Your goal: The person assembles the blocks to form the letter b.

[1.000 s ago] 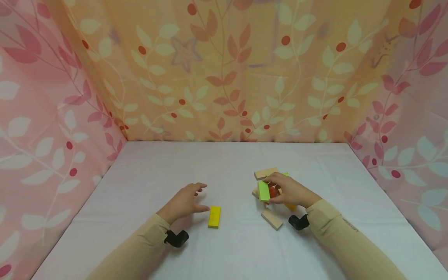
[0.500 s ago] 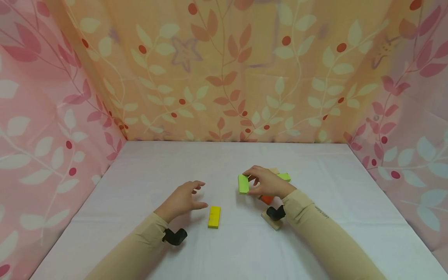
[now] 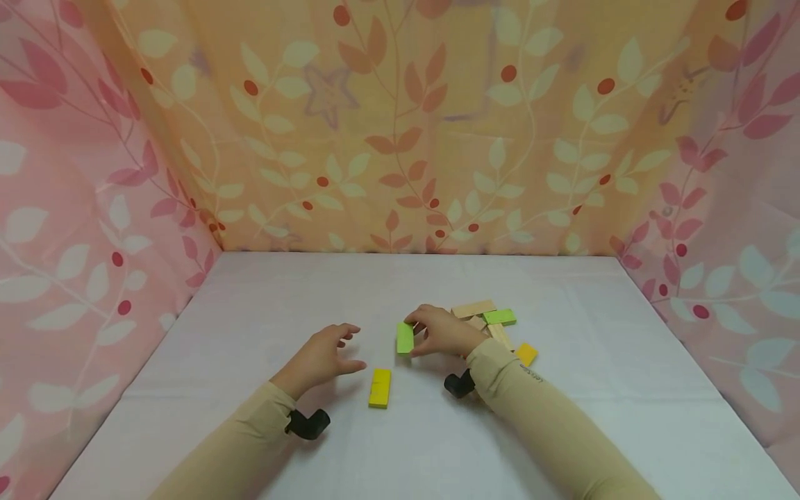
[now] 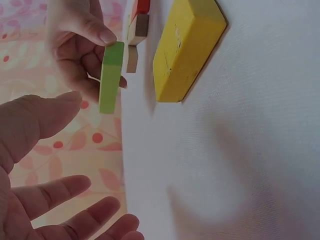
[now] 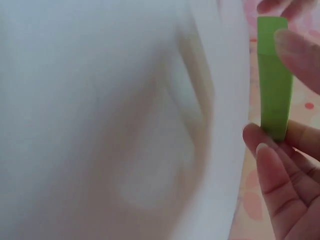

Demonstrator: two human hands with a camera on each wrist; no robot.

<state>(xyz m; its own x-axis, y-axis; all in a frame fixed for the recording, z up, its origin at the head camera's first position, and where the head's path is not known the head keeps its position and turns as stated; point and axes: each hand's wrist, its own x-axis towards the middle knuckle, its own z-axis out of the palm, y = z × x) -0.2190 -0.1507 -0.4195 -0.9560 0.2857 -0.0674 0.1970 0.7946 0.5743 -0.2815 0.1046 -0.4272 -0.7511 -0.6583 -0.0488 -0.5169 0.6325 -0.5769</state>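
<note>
My right hand [image 3: 446, 331] pinches a light green wooden block [image 3: 405, 338] between thumb and fingertips, held above the table. In the right wrist view the thumb lies at one end of the green block [image 5: 275, 90] and the fingers at the other. My left hand [image 3: 320, 360] hovers to the left with fingers spread and nothing in them. A yellow block [image 3: 379, 388] lies flat on the table just right of the left thumb; it looms large in the left wrist view [image 4: 187, 50].
Right of the right hand lies a loose cluster of blocks: plain wooden ones [image 3: 473, 309], another green block [image 3: 500, 317] and an orange-yellow block [image 3: 526, 354]. White cloth covers the table [image 3: 281, 292]. Patterned curtains [image 3: 400, 125] enclose the back and sides.
My right hand has carried the green block left, away from the cluster, toward the left hand. The left hand has stayed nearly still, and the yellow block has not moved.
</note>
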